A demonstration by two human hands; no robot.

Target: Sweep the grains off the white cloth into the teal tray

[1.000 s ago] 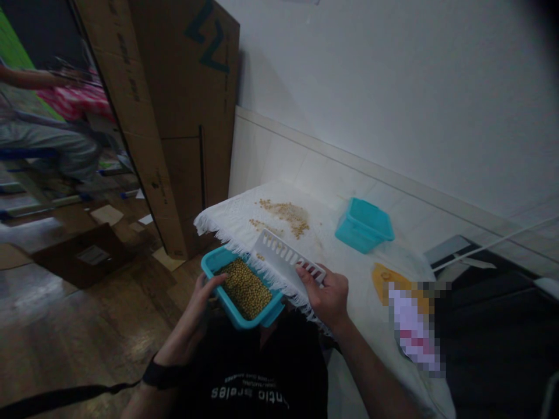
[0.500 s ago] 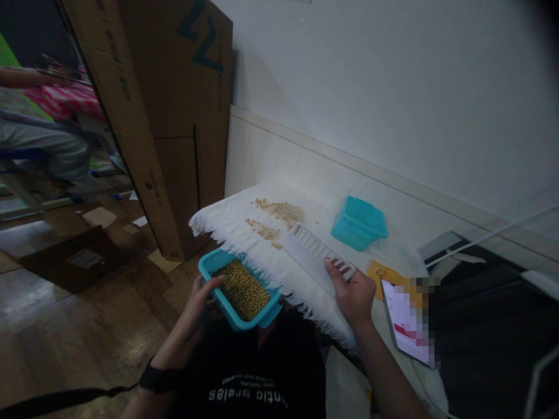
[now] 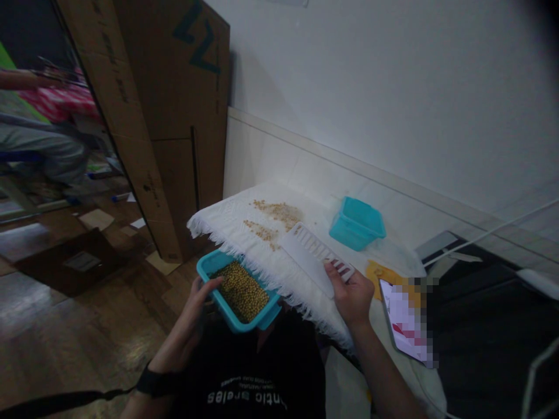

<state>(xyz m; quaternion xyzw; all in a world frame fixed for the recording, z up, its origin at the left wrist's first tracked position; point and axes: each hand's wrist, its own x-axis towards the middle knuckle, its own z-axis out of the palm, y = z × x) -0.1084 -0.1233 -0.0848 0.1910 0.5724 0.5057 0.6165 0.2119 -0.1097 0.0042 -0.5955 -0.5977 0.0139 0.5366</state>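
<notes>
My left hand [image 3: 197, 305] grips the near left side of a turquoise plastic container [image 3: 238, 324], thumb over its rim. Yellowish beans [image 3: 242, 288] fill much of this container, which sits below the fringed edge of a white cloth [image 3: 227, 218]. In my right hand [image 3: 356, 295] is a flat white plastic piece with a row of slots [image 3: 305, 259], its far end resting on or just above the cloth. Loose beans [image 3: 279, 214] lie scattered past that end, in two patches. What the underside of the slotted piece touches is hidden.
Against the wall stands a second turquoise container [image 3: 356, 224]. A phone [image 3: 406, 326] and a yellow packet [image 3: 375, 273] lie right of my right hand, beside a black surface [image 3: 489, 326] and a white cable. A tall cardboard box [image 3: 174, 105] rises at left; a person sits beyond it.
</notes>
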